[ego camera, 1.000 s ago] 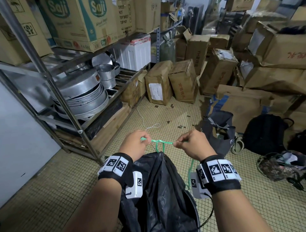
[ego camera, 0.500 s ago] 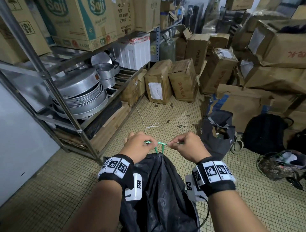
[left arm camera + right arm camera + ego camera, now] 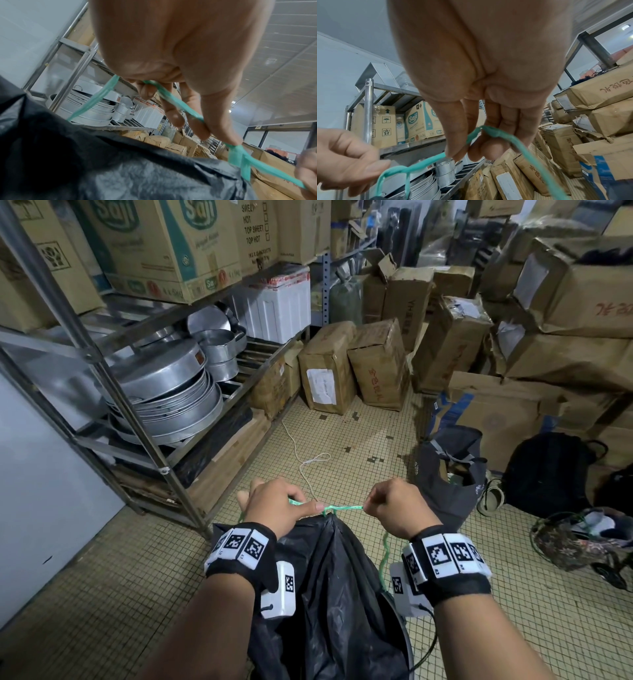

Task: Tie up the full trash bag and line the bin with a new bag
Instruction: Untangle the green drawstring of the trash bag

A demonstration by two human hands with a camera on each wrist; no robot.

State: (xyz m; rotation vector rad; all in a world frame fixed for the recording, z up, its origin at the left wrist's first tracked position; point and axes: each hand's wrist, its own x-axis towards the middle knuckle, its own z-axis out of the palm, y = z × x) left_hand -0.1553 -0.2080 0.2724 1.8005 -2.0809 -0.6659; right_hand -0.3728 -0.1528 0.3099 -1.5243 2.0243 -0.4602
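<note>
**At the bag's gathered neck, the green cord pulled taut**

Over the mouth of the black trash bag (image 3: 329,594), which hangs low in the middle of the head view between the two forearms, a green drawstring (image 3: 342,508) runs level from fist to fist, with a small knot where it meets the bunched plastic. Half a second ago the fists were close together over the neck; now they stand farther apart and the cord between them is drawn straight, much as it was a second ago.

The left hand (image 3: 277,503) is held knuckles-up, wrist bent slightly inward. Its fingers (image 3: 173,115) are curled, thumb and forefinger pinching the cord right beside the knot, while a second length of the cord drops from the palm to the bag (image 3: 120,169).

The right hand (image 3: 397,506) mirrors it — a closed fist, thumb pressing the drawstring (image 3: 489,132) against the curled fingers (image 3: 493,148). A loose tail of cord hangs down past the right wrist.

Around them: a metal rack (image 3: 113,392) stacked with round pans (image 3: 171,402) on the left, cardboard boxes (image 3: 376,364) beyond on the tiled floor (image 3: 102,594), and a dark tote bag (image 3: 448,474) near the right hand.
</note>
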